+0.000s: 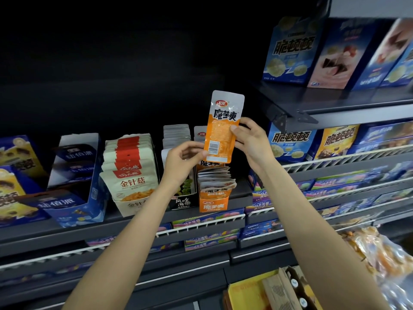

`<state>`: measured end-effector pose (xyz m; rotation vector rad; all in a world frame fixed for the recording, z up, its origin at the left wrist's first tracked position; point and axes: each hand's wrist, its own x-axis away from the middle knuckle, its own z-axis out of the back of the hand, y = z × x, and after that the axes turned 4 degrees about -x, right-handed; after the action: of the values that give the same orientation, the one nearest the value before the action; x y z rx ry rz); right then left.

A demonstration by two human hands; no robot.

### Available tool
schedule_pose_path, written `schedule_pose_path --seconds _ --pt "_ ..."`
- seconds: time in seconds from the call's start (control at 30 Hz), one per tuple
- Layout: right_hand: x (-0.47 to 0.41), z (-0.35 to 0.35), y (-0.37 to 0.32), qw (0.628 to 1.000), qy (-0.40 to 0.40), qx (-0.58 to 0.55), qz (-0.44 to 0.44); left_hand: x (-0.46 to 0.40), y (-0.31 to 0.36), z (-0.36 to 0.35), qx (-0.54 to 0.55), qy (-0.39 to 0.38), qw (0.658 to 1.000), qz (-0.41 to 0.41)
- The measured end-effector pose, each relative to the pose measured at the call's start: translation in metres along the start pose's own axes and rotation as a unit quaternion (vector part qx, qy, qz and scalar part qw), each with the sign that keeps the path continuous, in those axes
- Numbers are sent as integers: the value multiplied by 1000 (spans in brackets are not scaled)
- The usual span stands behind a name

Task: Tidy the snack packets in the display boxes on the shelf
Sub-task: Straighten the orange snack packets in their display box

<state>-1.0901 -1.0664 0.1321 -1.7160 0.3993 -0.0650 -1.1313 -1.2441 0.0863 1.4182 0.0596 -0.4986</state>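
- Head camera view of a dark shelf carrying snack display boxes side by side.
- Orange display box sits right of a black one, with loose packets leaning inside it.
- Right hand pinches an orange snack packet by its right edge, holding it upright above the orange box.
- Left hand pinches the packet's lower left corner.

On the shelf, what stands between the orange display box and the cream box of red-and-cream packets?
In the head view, a black display box with silvery packets stands between the orange display box and the cream box.
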Motion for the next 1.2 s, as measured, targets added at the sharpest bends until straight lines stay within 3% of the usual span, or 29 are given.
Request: schedule_pose_path --seconds 0.1,0.2,0.3,0.5,0.63,0.73,0.83,1.0,1.2 --pt "-1 -1 -1 993 43 99 55 -2 -1 -1 -35 16 999 -13" --pt "0 -7 -3 957 106 223 153 -3 3 -8 -101 -8 994 -47" --pt "4 -19 -6 933 99 273 213 -2 5 -14 -154 -42 986 -50" --pt "-5 -29 -8 964 -48 244 94 -11 7 -4 -176 -57 982 -42" --pt "-18 -21 -20 974 1 212 79 -16 4 7 -164 -77 983 -19" --pt "-16 -14 -24 945 8 297 136 -17 5 5 -185 -45 981 -32" --pt "-8 -7 -17 919 5 358 167 -17 8 4 -284 8 955 -80" --pt "0 -3 -7 964 -27 228 133 -16 1 12 -418 28 895 -154" --pt "-3 1 -2 967 -38 230 108 -15 -2 18 -421 11 898 -129"
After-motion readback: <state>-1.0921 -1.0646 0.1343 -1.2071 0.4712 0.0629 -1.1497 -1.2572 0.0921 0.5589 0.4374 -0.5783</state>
